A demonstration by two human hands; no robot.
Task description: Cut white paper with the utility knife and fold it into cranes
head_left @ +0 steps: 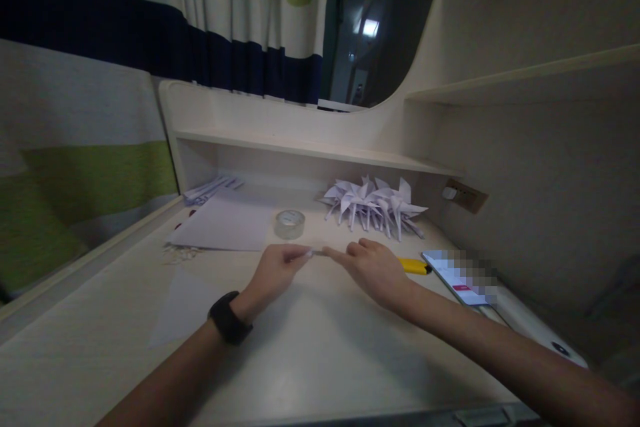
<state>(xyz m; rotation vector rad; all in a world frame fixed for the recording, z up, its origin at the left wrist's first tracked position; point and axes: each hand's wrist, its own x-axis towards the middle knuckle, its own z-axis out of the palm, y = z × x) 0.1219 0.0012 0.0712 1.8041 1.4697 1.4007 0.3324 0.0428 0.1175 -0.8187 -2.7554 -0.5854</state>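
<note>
Small bits (183, 254), hard to make out, lie by a sheet (225, 223); a nearer paper (183, 310) shows faintly. The left hand (273, 273) pinches a thin sliver (319, 253), too small to identify, between thumb and forefinger. It runs from those fingertips to the right hand's (377, 273) outstretched forefinger. That hand's other fingers are curled; whether they grip anything, I cannot tell. It hides one end of the yellow knife (414, 266). Part of the phone's (457, 280) screen is pixelated.

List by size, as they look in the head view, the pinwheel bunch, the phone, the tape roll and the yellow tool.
1. Pinwheel bunch
2. Phone
3. Tape roll
Yellow tool: visible part looks smallest, but the right hand may hide some.
</note>
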